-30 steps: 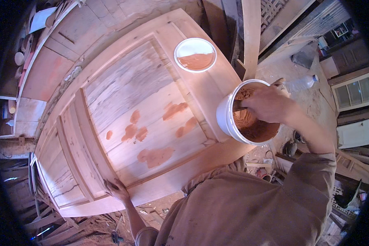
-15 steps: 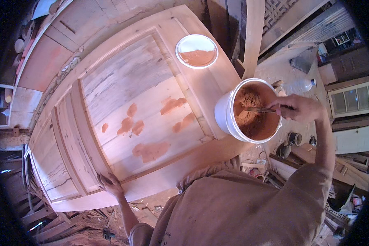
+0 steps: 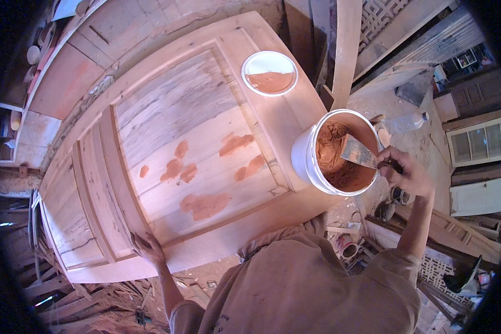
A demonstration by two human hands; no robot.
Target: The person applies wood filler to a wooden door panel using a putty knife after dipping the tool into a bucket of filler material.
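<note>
My right hand [image 3: 402, 169] grips a putty knife [image 3: 359, 152] by its handle, with the wide metal blade inside the mouth of a white bucket [image 3: 301, 156]. Reddish-brown filler paste [image 3: 331, 146] lies in the bucket, heaped toward its left wall. The bucket stands at the right end of a panelled wooden door [image 3: 222, 119], which lies flat. Several orange-brown filler patches [image 3: 205, 206] mark its large panel. On the door's near edge rests my left hand [image 3: 148, 249], fingers stretched out over the frame.
A round white lid [image 3: 270, 74] smeared with filler lies on the door beyond the bucket. Right of the bucket, a clear plastic bottle [image 3: 404, 121] lies on the dusty floor. A wooden post [image 3: 346, 53] rises behind the door's right end. Wood scraps [image 3: 145, 298] litter the ground below.
My right hand has come lower and nearer me. The putty knife has turned, so its blade now shows broad side up rather than edge on. My left hand stays on the door.
</note>
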